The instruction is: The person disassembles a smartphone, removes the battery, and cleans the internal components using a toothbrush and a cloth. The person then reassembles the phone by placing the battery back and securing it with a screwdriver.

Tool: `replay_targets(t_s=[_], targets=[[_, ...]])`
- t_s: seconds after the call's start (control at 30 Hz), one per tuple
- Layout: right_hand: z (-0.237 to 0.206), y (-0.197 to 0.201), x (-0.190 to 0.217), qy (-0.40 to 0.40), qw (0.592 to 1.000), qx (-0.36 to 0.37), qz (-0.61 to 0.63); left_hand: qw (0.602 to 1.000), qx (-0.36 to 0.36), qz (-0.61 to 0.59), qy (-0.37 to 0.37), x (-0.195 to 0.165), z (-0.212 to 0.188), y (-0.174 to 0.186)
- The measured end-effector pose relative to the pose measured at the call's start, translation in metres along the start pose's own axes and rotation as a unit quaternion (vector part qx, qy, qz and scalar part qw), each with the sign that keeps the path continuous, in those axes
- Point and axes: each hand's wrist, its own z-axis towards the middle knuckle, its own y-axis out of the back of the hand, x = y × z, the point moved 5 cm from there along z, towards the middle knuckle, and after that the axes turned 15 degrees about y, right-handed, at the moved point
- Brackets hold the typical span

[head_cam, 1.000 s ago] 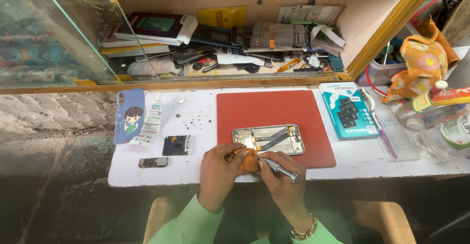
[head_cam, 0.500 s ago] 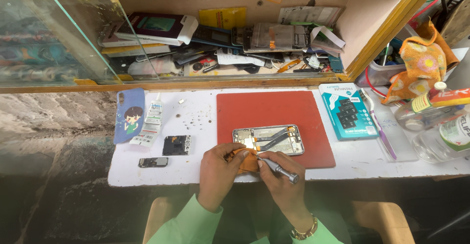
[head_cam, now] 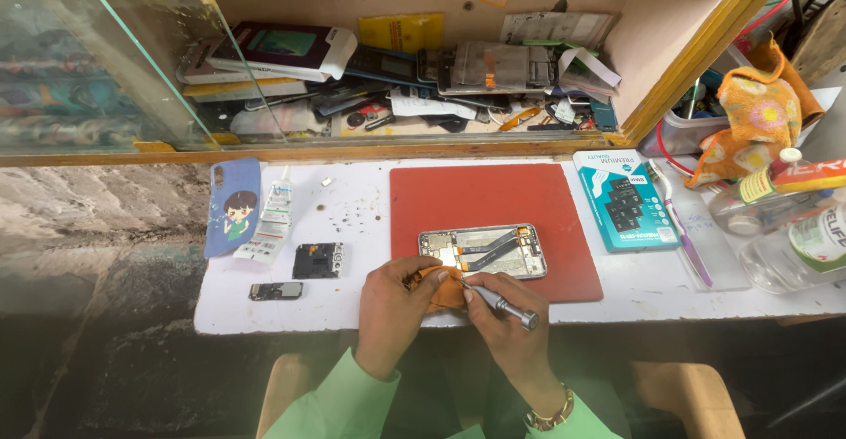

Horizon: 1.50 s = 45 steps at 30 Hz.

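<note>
Our left hand (head_cam: 392, 307) pinches an orange part (head_cam: 445, 287) at the red mat's (head_cam: 493, 201) front edge on the desk (head_cam: 352, 219); our right hand (head_cam: 507, 324) grips a screwdriver (head_cam: 500, 303) tightly, beside the opened phone (head_cam: 483, 251).

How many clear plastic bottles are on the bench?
2: both at the right edge, one bottle with a red label behind, a larger bottle in front. Others may lie beyond the frame.
</note>
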Motion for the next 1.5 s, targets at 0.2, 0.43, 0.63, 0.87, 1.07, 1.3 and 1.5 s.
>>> replay_targets(t_s=[0.2, 0.43, 0.63, 0.87, 1.07, 1.3, 1.5], targets=[[-0.007, 0.003, -0.011, -0.017, 0.999, 0.008, -0.033, 1.000, 0.003, -0.017, -0.008, 0.004, 0.001, -0.001], [-0.028, 0.008, -0.039, -0.022, 0.986, -0.080, 0.146, 0.957, 0.288, -0.025, -0.018, 0.012, 0.013, 0.008], [-0.028, 0.007, -0.037, -0.024, 0.988, -0.075, 0.130, 0.961, 0.189, -0.183, 0.084, 0.019, 0.018, -0.001], [-0.011, 0.003, -0.012, -0.010, 1.000, -0.026, -0.003, 0.992, 0.086, -0.092, 0.021, 0.013, 0.014, -0.002], [-0.004, -0.001, 0.000, 0.007, 1.000, -0.019, -0.012, 0.992, 0.081, -0.096, 0.016, 0.012, 0.013, -0.003], [-0.003, -0.001, -0.001, -0.011, 0.999, -0.011, -0.034, 0.996, 0.058, -0.072, -0.005, 0.013, 0.014, -0.002], [-0.001, 0.000, 0.000, -0.012, 1.000, -0.003, -0.024, 0.995, 0.065, -0.079, 0.008, 0.014, 0.013, -0.003]])
